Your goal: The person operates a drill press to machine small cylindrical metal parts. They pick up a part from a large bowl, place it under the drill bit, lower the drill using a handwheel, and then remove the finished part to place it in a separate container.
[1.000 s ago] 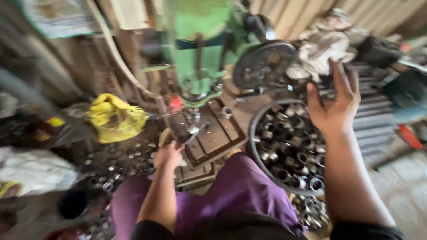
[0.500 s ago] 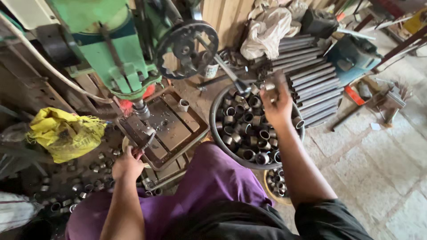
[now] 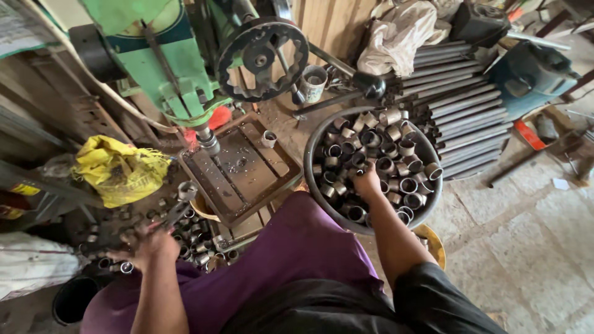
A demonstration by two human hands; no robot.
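The right hand (image 3: 367,184) reaches down into the round metal basin (image 3: 312,179), fingers curled among the short steel rings (image 3: 396,148) — whether it has closed on one I cannot tell. The rings lie directly under and around it, open ends mostly up. The left hand (image 3: 148,242) grips a long-handled tool (image 3: 176,210) over the loose rings beside the drill table (image 3: 238,170).

The drill press (image 3: 167,68) stands far left, its slotted table (image 3: 238,167) below it. Right of the table sits a round basin (image 3: 433,198) full of short metal rings (image 3: 396,167). Long tubes (image 3: 458,111) lie stacked behind the basin. More rings (image 3: 192,238) lie near left of the table
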